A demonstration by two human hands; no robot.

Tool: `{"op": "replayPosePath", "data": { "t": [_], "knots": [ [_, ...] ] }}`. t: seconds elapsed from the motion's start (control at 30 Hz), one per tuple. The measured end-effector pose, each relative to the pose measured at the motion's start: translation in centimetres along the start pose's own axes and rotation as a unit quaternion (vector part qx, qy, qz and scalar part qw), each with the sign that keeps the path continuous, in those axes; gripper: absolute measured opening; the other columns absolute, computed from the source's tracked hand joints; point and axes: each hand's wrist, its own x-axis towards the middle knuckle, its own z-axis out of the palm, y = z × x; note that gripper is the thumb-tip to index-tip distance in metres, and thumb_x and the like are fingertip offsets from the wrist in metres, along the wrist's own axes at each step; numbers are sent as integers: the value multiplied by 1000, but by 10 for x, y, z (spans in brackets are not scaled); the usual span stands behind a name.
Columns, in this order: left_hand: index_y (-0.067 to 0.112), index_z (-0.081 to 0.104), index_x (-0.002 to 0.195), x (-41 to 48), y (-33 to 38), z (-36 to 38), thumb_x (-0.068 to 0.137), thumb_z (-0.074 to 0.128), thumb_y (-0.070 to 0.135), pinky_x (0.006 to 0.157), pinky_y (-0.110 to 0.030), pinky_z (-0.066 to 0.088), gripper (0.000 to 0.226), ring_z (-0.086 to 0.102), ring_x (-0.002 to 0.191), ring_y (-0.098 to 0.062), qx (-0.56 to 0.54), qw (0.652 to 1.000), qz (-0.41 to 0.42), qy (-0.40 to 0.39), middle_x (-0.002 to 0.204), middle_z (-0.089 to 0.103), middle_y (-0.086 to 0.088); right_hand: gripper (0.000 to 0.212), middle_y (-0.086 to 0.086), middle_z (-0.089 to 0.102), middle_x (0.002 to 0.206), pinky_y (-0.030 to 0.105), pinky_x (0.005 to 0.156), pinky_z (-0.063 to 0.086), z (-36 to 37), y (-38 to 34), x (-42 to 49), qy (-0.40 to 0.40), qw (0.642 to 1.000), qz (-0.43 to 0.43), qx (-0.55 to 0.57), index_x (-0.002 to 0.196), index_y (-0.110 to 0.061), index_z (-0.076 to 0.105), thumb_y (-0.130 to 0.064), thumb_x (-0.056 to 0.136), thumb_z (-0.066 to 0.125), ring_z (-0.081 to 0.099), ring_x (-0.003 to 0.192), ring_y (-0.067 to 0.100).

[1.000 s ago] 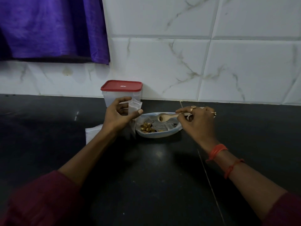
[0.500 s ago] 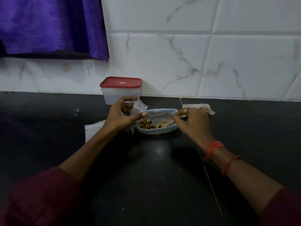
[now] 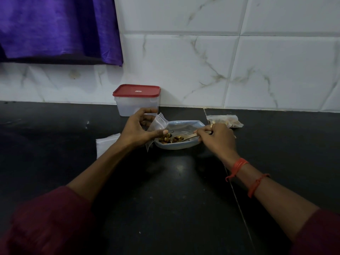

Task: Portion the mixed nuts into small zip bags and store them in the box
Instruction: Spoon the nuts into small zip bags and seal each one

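Left hand [image 3: 136,131] pinches one bag [image 3: 158,123]; right hand [image 3: 219,138], spoon [image 3: 185,138].

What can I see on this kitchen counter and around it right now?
counter: 1, black
wall: white marbled tiles, behind the counter
cloth: 1, purple, upper left
storage box: 1, clear with red lid, against the wall
dish: 1, pale blue, before the box
spoon: 1, pale, bowl in the dish
mixed nuts: small heap, brown, in dish and on spoon
small zip bag: 1, clear, over dish's left edge
filled bag: 1, clear, right of dish
empty bags: count unclear, clear, left of dish
wrist threads: 2, orange, right wrist
left hand: 1, pinches the small zip bag
right hand: 1, holds the spoon
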Motion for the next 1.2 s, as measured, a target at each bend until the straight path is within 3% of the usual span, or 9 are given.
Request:
{"op": "replayPosePath", "data": {
  "t": [0.17, 0.3, 0.43, 0.57, 0.77, 0.9, 0.97, 1.13, 1.2],
  "knots": [
    [21, 53, 133, 0, 1, -2, 56, 84, 40, 74, -15, 52, 85, 59, 104, -7, 5, 1000, 3, -18, 120, 59, 4, 19, -5, 74, 78, 32, 73, 51, -4, 8, 5, 17, 1000, 12, -8, 90, -26, 81, -33, 89, 64, 67, 86, 18],
    [23, 54, 131, 1, 0, -2, 63, 85, 33, 68, -10, 51, 76, 57, 99, -1, 15, 999, -5, -39, 115, 57, 13, 17, -11, 64, 67, 29, 68, 44, -10, 10, 10, 25, 999, 33, 18, 88, -23, 80, -32, 91, 66, 64, 82, 17],
    [24, 55, 128, 0, 0, 0, 60, 84, 37, 74, -12, 51, 74, 58, 102, -3, 24, 999, 4, -37, 111, 57, 17, 18, -12, 68, 66, 27, 71, 46, -17, 6, 11, 34, 994, 69, 78, 86, -24, 81, -28, 90, 64, 65, 82, 12],
    [23, 56, 128, 0, -3, 3, 66, 89, 29, 82, -13, 51, 71, 58, 103, -1, 51, 998, 20, -18, 115, 59, 13, 21, -8, 70, 64, 20, 65, 43, -19, -6, 7, 35, 982, 62, 173, 80, -27, 79, -22, 91, 62, 61, 66, 1],
    [28, 53, 128, -2, 0, 5, 67, 88, 31, 72, -6, 45, 71, 55, 106, -4, 85, 995, 45, 0, 119, 57, 13, 25, -10, 70, 64, 20, 67, 45, -13, -27, -7, -2, 974, 19, 228, 82, -38, 74, -20, 94, 62, 60, 66, -3],
    [29, 53, 129, -2, 1, 7, 69, 88, 31, 67, -2, 45, 70, 55, 107, -6, 96, 994, 57, 8, 118, 57, 11, 29, -10, 72, 68, 39, 74, 52, -8, -35, -14, -5, 973, -9, 230, 81, -41, 72, -18, 95, 62, 66, 82, 30],
    [27, 53, 130, -2, 1, 8, 69, 88, 32, 67, -2, 45, 70, 55, 106, -8, 100, 993, 61, 15, 119, 58, 9, 28, -11, 74, 71, 47, 74, 54, -6, -36, -16, -10, 973, -27, 227, 82, -42, 72, -19, 95, 63, 65, 86, 37],
    [24, 54, 130, -4, 6, 9, 63, 83, 46, 78, -9, 45, 76, 57, 106, -10, 86, 992, 83, 42, 117, 59, 9, 20, -10, 75, 82, 32, 66, 54, -4, -32, -18, -34, 973, -126, 192, 105, -40, 72, -24, 96, 67, 66, 72, 9],
    [23, 55, 130, -4, 7, 8, 62, 80, 51, 80, -12, 47, 78, 59, 103, -8, 76, 991, 93, 55, 116, 60, 8, 22, -13, 75, 89, 33, 64, 57, -2, -30, -19, -31, 972, -152, 177, 114, -39, 72, -27, 96, 67, 67, 73, 11]
  ]
}}
